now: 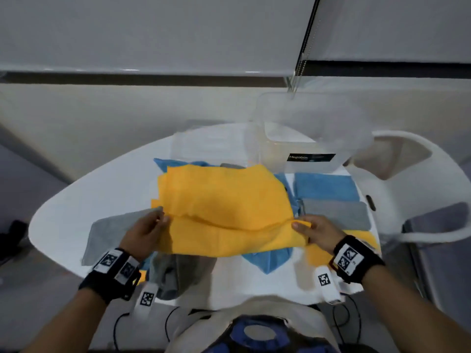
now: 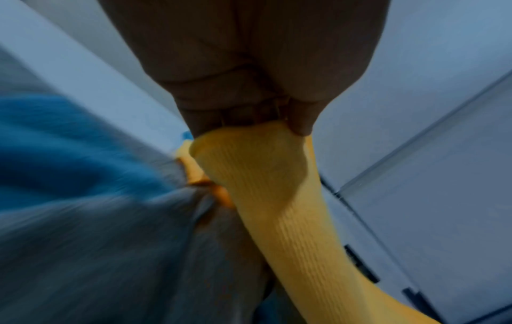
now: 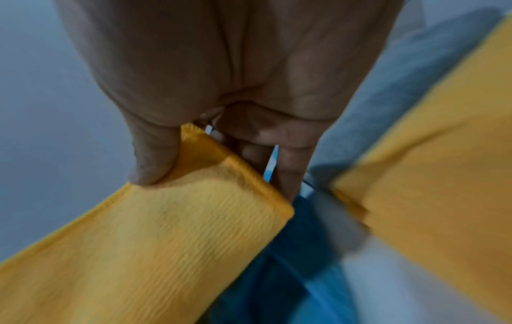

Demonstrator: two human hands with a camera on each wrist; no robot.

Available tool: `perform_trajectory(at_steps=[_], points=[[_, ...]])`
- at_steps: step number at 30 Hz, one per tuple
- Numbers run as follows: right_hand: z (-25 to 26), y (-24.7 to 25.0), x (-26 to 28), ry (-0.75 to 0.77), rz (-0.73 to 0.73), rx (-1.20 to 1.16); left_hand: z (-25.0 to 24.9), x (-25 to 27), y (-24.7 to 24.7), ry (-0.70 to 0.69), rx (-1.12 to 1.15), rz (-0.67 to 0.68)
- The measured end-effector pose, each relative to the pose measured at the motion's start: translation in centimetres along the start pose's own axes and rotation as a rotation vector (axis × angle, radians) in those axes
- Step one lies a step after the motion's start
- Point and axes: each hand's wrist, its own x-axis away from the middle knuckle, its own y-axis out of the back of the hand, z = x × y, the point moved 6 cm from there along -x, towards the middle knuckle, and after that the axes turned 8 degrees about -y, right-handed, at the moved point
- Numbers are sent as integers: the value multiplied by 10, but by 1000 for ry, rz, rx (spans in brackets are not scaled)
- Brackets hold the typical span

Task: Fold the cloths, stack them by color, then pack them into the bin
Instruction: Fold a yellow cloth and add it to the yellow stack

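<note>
A yellow cloth [image 1: 224, 205] hangs stretched between my two hands above the white table [image 1: 76, 200]. My left hand [image 1: 150, 225] pinches its left corner, and the left wrist view shows that yellow cloth [image 2: 266, 175] gathered under the left hand [image 2: 249, 105]. My right hand [image 1: 311, 230] pinches the right corner; the right wrist view shows the thumb pressed on the cloth's hemmed edge [image 3: 194, 197] under the right hand [image 3: 221, 131]. Loose grey [image 1: 112, 230] and blue [image 1: 270, 258] cloths lie underneath. Folded blue [image 1: 326, 187], grey [image 1: 336, 215] and yellow [image 1: 356, 238] cloths lie at the right. The clear bin [image 1: 305, 138] stands behind.
A clear lid [image 1: 204, 143] lies flat left of the bin. A white chair [image 1: 413, 179] stands at the table's right side. Cables hang below the table's near edge [image 1: 229, 296]. More grey cloth [image 1: 168, 273] droops over that near edge.
</note>
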Motion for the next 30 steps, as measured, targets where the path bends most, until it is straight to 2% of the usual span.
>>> perform_trajectory(at_steps=[3, 6, 11, 20, 30], points=[[-37, -16, 2, -105, 108, 147, 41, 19, -15, 124, -55, 91], [-45, -25, 3, -123, 155, 156, 57, 26, -17, 186, -79, 102], [-47, -20, -12, -154, 82, 146, 65, 27, -12, 276, -95, 18], [-31, -21, -30, -122, -39, 244, 71, 24, -9, 375, -104, -30], [-42, -21, -52, -162, -137, 534, 69, 15, -11, 446, -358, 42]])
